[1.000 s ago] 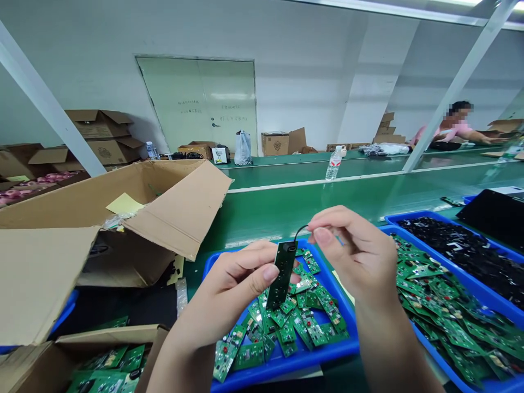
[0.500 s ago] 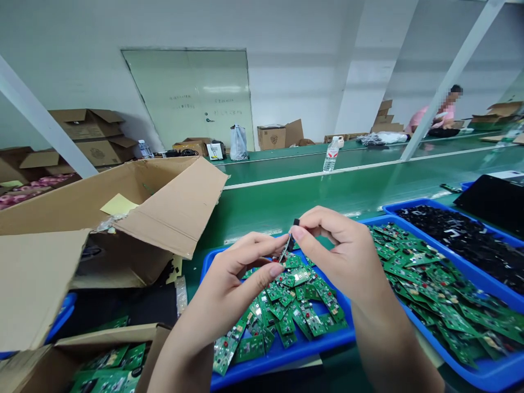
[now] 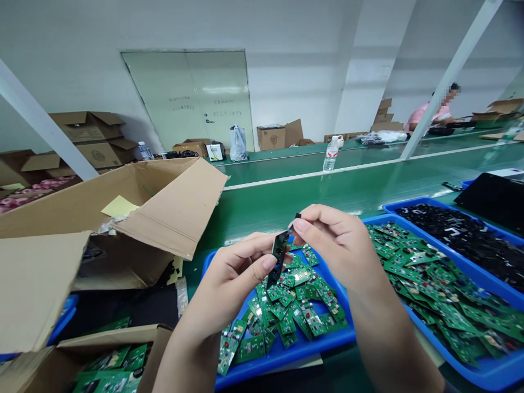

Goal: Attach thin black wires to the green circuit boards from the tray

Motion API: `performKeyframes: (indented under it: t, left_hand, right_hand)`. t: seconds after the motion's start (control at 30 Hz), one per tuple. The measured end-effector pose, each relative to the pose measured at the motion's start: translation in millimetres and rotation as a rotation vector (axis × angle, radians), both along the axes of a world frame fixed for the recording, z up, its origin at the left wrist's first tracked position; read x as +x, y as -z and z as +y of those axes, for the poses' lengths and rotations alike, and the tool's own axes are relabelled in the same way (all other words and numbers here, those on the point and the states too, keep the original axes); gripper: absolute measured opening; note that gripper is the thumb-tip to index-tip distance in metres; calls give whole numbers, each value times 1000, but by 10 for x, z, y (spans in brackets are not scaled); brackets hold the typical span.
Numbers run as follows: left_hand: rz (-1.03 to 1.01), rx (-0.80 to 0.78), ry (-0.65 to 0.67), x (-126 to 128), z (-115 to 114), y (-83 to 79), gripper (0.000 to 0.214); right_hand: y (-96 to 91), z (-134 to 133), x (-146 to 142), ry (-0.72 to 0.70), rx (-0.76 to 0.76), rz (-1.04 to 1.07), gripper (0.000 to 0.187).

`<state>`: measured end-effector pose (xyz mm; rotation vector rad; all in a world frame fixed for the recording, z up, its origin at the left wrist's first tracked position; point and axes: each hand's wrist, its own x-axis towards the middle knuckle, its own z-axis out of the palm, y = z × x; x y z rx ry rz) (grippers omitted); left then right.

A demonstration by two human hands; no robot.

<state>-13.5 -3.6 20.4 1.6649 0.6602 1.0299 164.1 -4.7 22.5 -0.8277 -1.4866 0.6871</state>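
Between the thumb and fingers of my left hand (image 3: pixel 223 284) is a small circuit board (image 3: pixel 279 255), tilted, its dark face towards me. My right hand (image 3: pixel 341 248) pinches a small black piece (image 3: pixel 297 216) at the board's upper end; whether the piece is attached cannot be made out. Both hands are above a blue tray (image 3: pixel 286 359) strewn with green circuit boards (image 3: pixel 313 314). To the right, a second blue tray (image 3: pixel 487 379) is heaped with more green boards (image 3: pixel 442 289).
Behind the right tray, a blue tray holds small black parts (image 3: pixel 450 232). Open cardboard boxes (image 3: pixel 176 213) stand on the left, the nearer box (image 3: pixel 159 349) containing boards. A water bottle (image 3: pixel 331 154) stands on the green bench (image 3: pixel 278 196). A person (image 3: pixel 421 115) sits far right.
The circuit board has turned in my left hand from nearly edge-on to showing its dark face. My right fingers still pinch the black piece at its top.
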Motion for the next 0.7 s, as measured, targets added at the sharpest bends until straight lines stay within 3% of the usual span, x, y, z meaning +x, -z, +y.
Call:
performKeyframes:
  t: [0.2, 0.43, 0.7]
  left_hand:
    - [-70, -85, -5, 20, 23, 33, 30]
    - [-69, -51, 40, -7, 37, 7, 27]
    - [-256, -214, 93, 70, 39, 57, 29]
  right_hand:
    - [18, -11, -41, 60, 51, -8, 14]
    - [28, 10, -36, -34, -48, 48, 16]
    - [65, 34, -58, -128, -58, 140, 15]
